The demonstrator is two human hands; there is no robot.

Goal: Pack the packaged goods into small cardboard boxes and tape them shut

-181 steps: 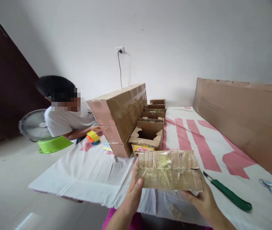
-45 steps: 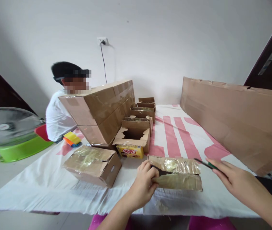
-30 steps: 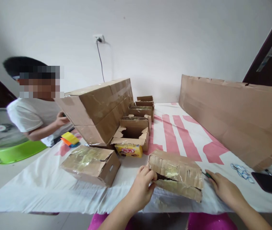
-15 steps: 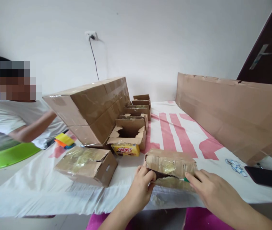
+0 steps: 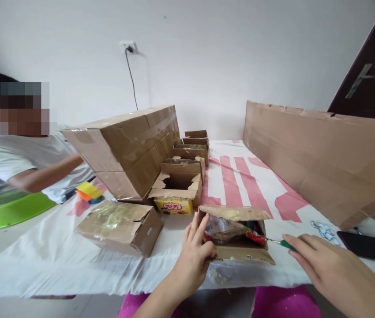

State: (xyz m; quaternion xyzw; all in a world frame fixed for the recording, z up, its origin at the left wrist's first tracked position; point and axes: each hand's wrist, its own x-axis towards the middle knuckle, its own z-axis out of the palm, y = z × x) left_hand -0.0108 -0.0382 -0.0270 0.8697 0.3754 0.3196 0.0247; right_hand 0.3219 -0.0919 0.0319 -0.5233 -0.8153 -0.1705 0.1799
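Observation:
Right in front of me a small cardboard box (image 5: 245,253) has its top flaps parted. Inside show shiny packets, a whitish one (image 5: 225,230) and a red one (image 5: 256,239). My left hand (image 5: 196,247) grips the box's left end, fingers along the side. To the right of the box, my right hand (image 5: 320,260) is closed around the green handle of a screwdriver (image 5: 286,244). Its thin metal shaft points left at the box's right end. A crumpled scrap of clear tape (image 5: 218,277) lies by the near side of the box.
A taped box (image 5: 118,225) sits to the left. Open boxes (image 5: 176,181) run back in a row beside tall stacked cartons (image 5: 134,150). A yellow packet (image 5: 173,206) lies before them. A large cardboard panel (image 5: 320,154) and black phone (image 5: 369,246) are right. A person (image 5: 31,163) sits left.
The box's top flaps have come apart, and the packets inside now show. My right hand has moved right, drawing the screwdriver out of the seam. My left hand's fingers have straightened along the box's end.

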